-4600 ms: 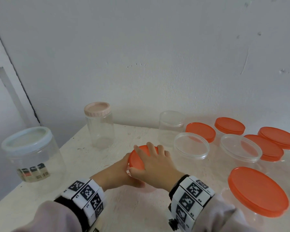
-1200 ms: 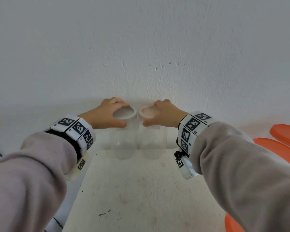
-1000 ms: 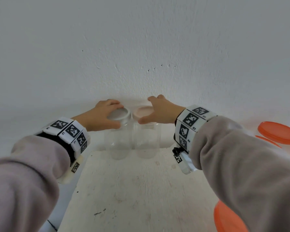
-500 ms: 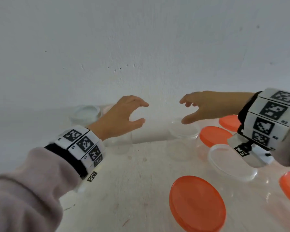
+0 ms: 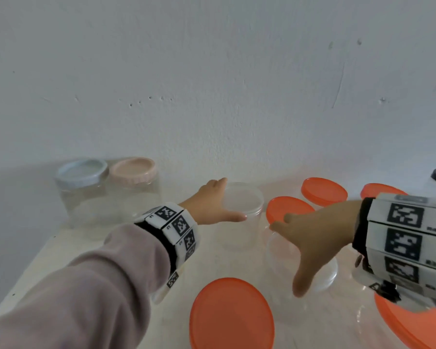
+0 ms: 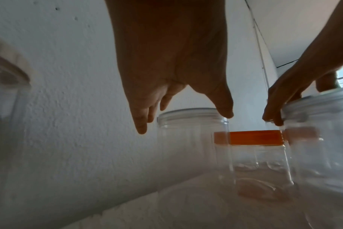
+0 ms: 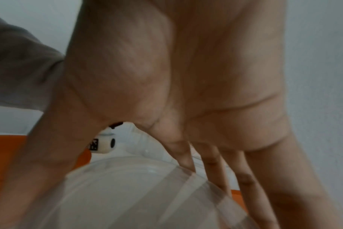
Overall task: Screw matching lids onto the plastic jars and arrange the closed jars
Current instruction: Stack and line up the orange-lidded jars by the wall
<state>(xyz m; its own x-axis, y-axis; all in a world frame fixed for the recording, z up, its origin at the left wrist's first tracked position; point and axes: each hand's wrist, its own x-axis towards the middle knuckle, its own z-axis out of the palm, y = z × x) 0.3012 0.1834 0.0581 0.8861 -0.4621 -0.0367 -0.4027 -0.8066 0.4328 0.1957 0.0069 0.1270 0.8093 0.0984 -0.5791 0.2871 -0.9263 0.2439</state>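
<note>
A small clear-lidded jar stands mid-table near the wall. My left hand is spread over its left side. In the left wrist view the thumb touches the rim of this jar, and the fingers hang just left of it, straight and apart. My right hand spans the top of a wider clear-lidded jar. Its fingertips curl over the far rim and the thumb reaches the near edge. The right wrist view shows that clear lid under the spread fingers, blurred.
Two closed jars, one with a pale blue lid and one with a pink lid, stand side by side at the back left against the wall. Several orange-lidded jars crowd the front and right. The table's left edge is close.
Both hands let go of the blue and pink jars at the back left and swung right. They dropped from mid-air onto the two clear-lidded jars.
</note>
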